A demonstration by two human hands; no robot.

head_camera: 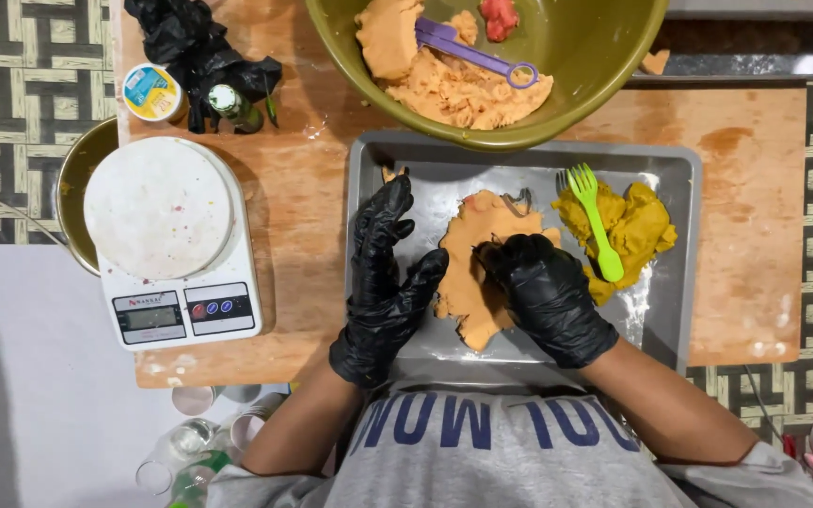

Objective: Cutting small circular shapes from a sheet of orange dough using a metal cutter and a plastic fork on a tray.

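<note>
Both hands wear black gloves over a metal baking tray (670, 169). A flattened sheet of orange dough (482, 240) lies in the tray's middle. My right hand (548, 296) rests on the dough's right side, fingers curled down onto it. To the dough's left, my left hand (383, 273) has its fingers spread, the thumb touching the dough's edge. To the right sits a lump of yellow filling (642, 226) with a green plastic fork (595, 221) lying on it.
A green bowl (595, 56) at the top holds more orange dough, a purple scoop (472, 52) and a red piece. A white kitchen scale (167, 235) stands left on the wooden board (755, 216). Black bag (190, 47), small tub (151, 92), cups (190, 442) lie around.
</note>
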